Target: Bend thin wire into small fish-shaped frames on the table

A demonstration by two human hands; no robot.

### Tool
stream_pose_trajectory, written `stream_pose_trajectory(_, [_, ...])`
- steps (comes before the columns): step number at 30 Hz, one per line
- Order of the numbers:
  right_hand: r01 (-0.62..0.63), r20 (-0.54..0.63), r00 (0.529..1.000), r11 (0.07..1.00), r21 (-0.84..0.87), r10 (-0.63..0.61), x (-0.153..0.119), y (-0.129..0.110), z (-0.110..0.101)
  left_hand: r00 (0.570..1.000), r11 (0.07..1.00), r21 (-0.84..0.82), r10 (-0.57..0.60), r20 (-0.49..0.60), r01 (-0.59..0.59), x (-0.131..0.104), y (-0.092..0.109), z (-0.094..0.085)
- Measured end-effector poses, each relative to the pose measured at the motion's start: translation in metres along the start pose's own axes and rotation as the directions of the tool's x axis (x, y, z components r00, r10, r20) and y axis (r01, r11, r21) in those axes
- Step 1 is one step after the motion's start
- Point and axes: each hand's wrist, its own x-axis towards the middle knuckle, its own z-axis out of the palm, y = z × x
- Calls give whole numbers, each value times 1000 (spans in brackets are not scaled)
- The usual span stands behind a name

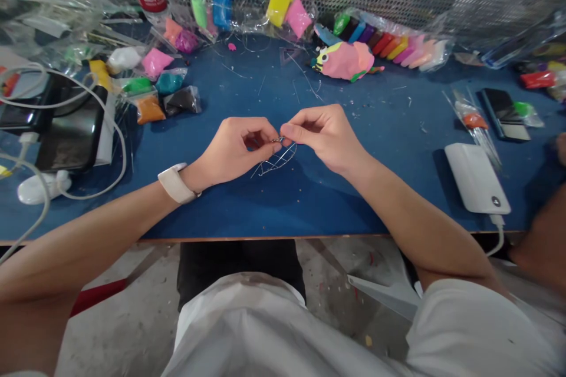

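A small frame of thin silvery wire (279,161), bent into a lattice, hangs just above the blue table between my hands. My left hand (241,144) pinches its upper edge between thumb and forefinger. Close against it, my right hand (325,135) also pinches the wire, the two sets of fingertips almost touching. The exact spot where the fingers grip is partly hidden. Beyond my right hand lies a pink clay animal (342,61) with a yellow face and white eyes.
Colourful clay packets (154,62) lie at the back left, more clay bars (389,47) behind the animal. Phones and a white cable (119,156) are at left. A white power bank (477,178) and a dark phone (504,112) lie right, near another person's arm (542,241).
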Motion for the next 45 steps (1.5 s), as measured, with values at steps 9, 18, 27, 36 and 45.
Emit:
stream_pose_trajectory(9, [110, -91, 989, 991, -77, -116, -2, 7, 4, 996, 989, -127, -82, -28, 78, 2, -4, -1])
stream_pose_trajectory(18, [110, -92, 989, 988, -106, -120, -6, 2, 7, 990, 976, -180, -132, -53, 121, 2, -3, 2])
stream_pose_trajectory(27, [112, -111, 985, 981, -156, -130, -9, 2, 8, 995, 985, -138, -103, -10, 101, 5, -2, -2])
stream_pose_trajectory(36, [163, -114, 977, 976, -143, -180, -10, 9, 10, 994, 989, -100, -107, -2, 107, 4, -2, -5])
stream_pose_trajectory(45, [274, -40, 953, 913, -302, -299, -8, 9, 6, 998, 998, -26, -64, -8, 63, 1, 2, -2])
